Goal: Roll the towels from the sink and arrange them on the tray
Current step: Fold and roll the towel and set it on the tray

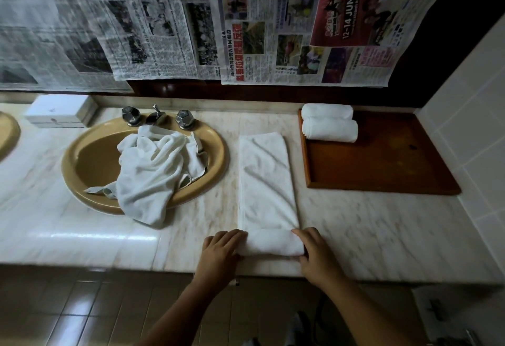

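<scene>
A white towel [266, 179], folded into a long strip, lies on the marble counter between the sink and the tray. Its near end is rolled up. My left hand [222, 251] grips the roll's left end and my right hand [314, 252] grips its right end. Two rolled white towels [329, 123] lie side by side at the far left corner of the brown wooden tray [388, 165]. A heap of crumpled white towels [155, 173] fills the tan oval sink [82, 165] and spills over its near rim.
Two metal tap handles and a spout [157, 116] stand behind the sink. A white box [58, 112] sits at the back left. Newspaper sheets [246, 23] hang above the counter. A tiled wall [470, 116] bounds the right side. The counter's front edge runs just below my hands.
</scene>
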